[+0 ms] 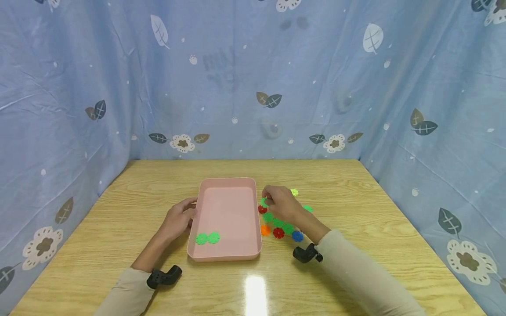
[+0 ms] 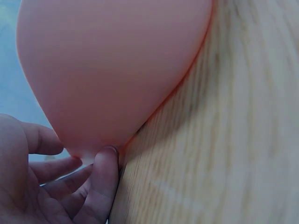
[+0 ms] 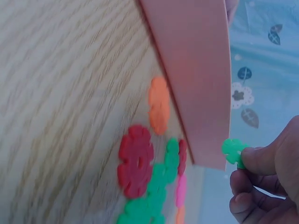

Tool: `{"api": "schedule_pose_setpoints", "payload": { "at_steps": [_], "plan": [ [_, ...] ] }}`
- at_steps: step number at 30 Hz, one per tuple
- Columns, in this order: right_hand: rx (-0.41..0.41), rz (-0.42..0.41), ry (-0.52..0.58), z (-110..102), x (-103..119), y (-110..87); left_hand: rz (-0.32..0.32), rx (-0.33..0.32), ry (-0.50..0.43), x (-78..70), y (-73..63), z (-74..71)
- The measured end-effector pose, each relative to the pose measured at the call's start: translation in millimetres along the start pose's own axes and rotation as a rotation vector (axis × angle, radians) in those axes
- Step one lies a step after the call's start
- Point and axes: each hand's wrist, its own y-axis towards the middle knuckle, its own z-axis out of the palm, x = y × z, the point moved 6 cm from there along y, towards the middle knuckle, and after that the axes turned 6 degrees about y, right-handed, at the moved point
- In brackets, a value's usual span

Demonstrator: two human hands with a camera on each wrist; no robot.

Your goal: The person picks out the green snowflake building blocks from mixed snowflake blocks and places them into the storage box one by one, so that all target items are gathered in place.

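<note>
A pink rectangular tray (image 1: pixel 229 206) lies on the table, with two green flower-shaped plastic discs (image 1: pixel 214 237) in its near left corner. Against the outside of the tray's left wall rests my left hand (image 1: pixel 178 219), thumb and fingertips touching it in the left wrist view. My right hand (image 1: pixel 281 203) is just beyond the tray's right rim. Between thumb and forefinger it pinches a green flower-shaped disc (image 3: pixel 232 151), held up above the table near the top of the tray wall (image 3: pixel 198 84).
Right of the tray lie several loose discs: an orange disc (image 1: pixel 265 230), a red disc (image 1: pixel 278 233), a blue disc (image 1: pixel 298 236) and several greens. A yellow-green disc (image 1: pixel 294 192) sits farther back. A patterned blue curtain (image 1: pixel 237 87) surrounds the wooden table (image 1: pixel 336 175).
</note>
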Motion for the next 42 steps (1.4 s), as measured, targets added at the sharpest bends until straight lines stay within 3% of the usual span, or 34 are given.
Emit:
{"api": "schedule_pose_setpoints", "payload": {
  "at_steps": [11, 22, 30, 35, 42],
  "plan": [
    [-0.029, -0.015, 0.019, 2, 10, 2.3, 0.003, -0.003, -0.002, -0.2, 0.6, -0.6],
    [-0.087, -0.084, 0.041, 4, 23, 11.2, 0.002, 0.001, -0.010, 0.5, 1.2, -3.0],
    [0.006, -0.127, 0.096, 19, 39, 16.4, 0.004, 0.001, -0.014, 0.1, 0.2, -1.4],
    [0.095, -0.123, 0.102, 30, 45, 17.7, 0.007, 0.016, -0.023, 0.8, -0.5, -0.4],
    [0.156, -0.142, 0.091, 43, 53, 18.3, 0.020, 0.020, -0.013, -0.1, 0.4, -0.7]
  ]
}}
